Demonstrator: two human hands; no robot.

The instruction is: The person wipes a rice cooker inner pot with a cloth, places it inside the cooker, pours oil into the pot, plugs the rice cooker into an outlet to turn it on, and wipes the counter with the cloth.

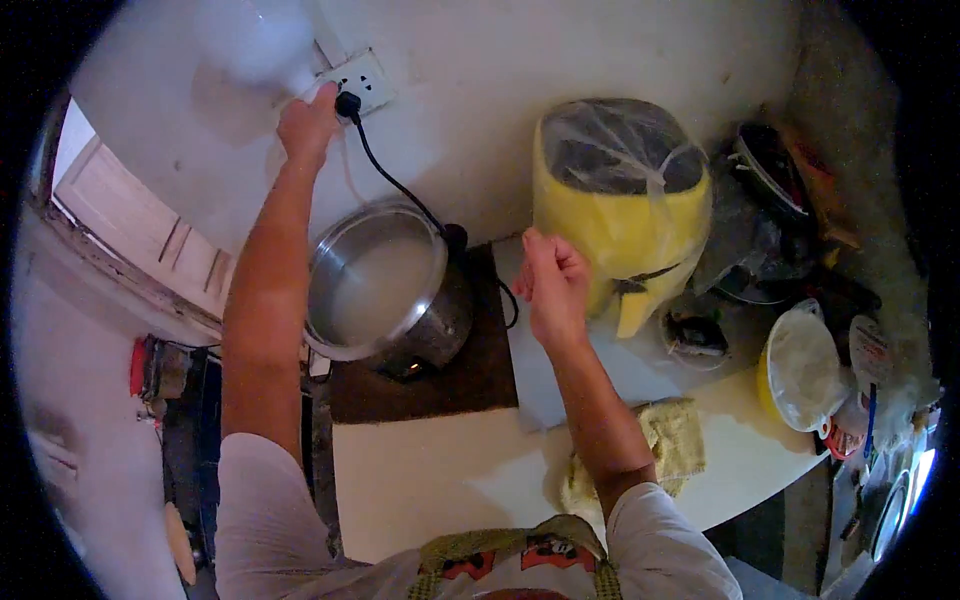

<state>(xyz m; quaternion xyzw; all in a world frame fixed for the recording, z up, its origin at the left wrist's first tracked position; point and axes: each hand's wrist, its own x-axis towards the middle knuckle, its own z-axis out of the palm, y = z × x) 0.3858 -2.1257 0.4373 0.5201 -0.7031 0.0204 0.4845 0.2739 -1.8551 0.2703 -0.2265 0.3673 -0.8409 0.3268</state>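
Note:
My left hand (308, 130) reaches up to the wall socket (362, 82), fingers closed beside a black plug (347, 104). A blurred, whitish rounded object (255, 40) narrows down toward those fingers; what they grip is hidden. From the plug a black cord (390, 178) runs down to an electric cooker (435, 330), whose open metal pot holds cloudy whitish liquid (385, 290). A small orange light glows on the cooker's front. My right hand (555, 285) is closed with curled fingers, in front of a yellow air fryer (620, 230) wrapped in clear plastic. Nothing shows in that hand.
The cooker stands on a dark brown mat (440, 400) on a white table (420, 480). A yellowish cloth (678, 435) lies under my right forearm. To the right are a yellow-and-white bowl (800, 365), a small dark container (697, 335) and dark pans (770, 185).

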